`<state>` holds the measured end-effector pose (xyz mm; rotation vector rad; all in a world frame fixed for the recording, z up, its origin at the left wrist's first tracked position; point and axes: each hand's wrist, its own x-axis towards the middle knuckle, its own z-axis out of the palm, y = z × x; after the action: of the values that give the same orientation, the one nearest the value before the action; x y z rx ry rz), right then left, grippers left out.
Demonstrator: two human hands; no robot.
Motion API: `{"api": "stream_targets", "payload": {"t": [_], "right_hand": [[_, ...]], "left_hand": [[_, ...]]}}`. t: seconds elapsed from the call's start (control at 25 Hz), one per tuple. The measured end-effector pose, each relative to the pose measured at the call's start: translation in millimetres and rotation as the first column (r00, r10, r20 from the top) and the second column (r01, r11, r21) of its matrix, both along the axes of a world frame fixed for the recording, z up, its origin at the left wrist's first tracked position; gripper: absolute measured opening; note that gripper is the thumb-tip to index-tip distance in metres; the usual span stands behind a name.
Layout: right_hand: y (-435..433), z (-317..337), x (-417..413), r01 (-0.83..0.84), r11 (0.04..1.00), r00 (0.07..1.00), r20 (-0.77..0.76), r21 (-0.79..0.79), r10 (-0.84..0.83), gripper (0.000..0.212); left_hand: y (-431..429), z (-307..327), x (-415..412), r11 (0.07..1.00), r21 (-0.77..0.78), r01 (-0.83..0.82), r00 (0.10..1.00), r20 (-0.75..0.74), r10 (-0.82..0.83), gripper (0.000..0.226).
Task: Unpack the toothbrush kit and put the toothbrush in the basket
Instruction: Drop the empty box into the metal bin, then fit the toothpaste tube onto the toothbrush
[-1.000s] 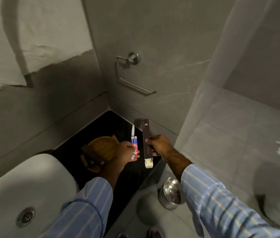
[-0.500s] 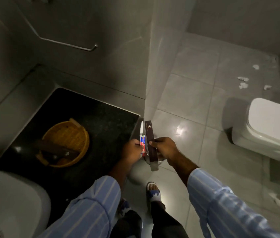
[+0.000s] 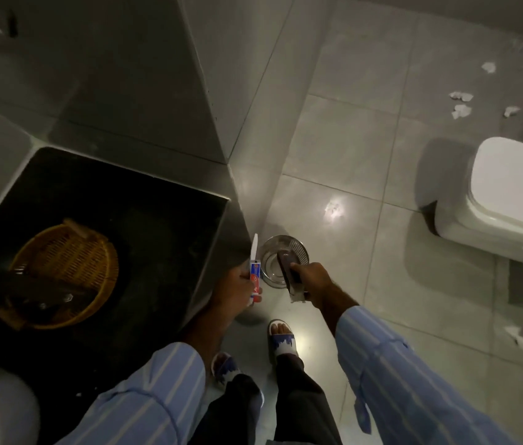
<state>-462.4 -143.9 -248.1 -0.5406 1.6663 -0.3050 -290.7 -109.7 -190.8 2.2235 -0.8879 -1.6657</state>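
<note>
Two hands stand over the floor: the right [image 3: 310, 282] clamps the dark box [image 3: 289, 273] above the bin [image 3: 282, 256], the left [image 3: 237, 285] grips toothbrush [image 3: 254, 248] and paste [image 3: 254, 281], upright, the basket [image 3: 67, 271] well leftward, nearer the left.

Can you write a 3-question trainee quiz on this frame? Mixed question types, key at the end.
1. True or false: the left hand holds the white toothbrush together with a small red and blue tube.
2. What does the right hand hold the dark box above?
A. the wicker basket
B. the metal bin on the floor
C. the toilet
3. Fill in: the basket sits on the dark ____.

Key: 1 true; 2 B; 3 counter
</note>
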Motion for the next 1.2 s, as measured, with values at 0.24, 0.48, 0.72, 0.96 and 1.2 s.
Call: {"api": "stream_targets", "payload": {"t": [0.24,0.48,0.72,0.96,1.2], "right_hand": [[-27.4,-21.8,-2.4,0.168,0.972,0.96,0.195,0.162,-0.199,0.02],[-46.1,-4.5,1.0,-0.099,0.995,0.995,0.029,0.024,0.098,0.02],[-79.2,87.1,35.7,-0.673,0.47,0.735,-0.444,-0.572,0.513,0.01],[-99.5,171.8,92.3,-0.898,-0.23,0.1,-0.681,-0.376,0.726,0.026],[-97.0,224.7,161.0,-0.853,-0.276,0.121,-0.681,-0.444,0.722,0.023]], "left_hand": [[-9.0,-19.5,14.6,0.999,0.023,-0.045,0.999,0.03,0.045,0.018],[-13.4,-0.8,18.4,0.997,0.026,-0.072,0.997,-0.034,0.073,0.024],[-27.7,56.5,45.4,0.986,-0.08,0.149,0.988,0.04,-0.147,0.023],[-44.3,140.5,101.6,0.815,-0.28,0.507,0.838,0.381,-0.391,0.018],[-40.6,192.3,173.1,0.784,-0.306,0.541,0.809,0.444,-0.385,0.02]]}}
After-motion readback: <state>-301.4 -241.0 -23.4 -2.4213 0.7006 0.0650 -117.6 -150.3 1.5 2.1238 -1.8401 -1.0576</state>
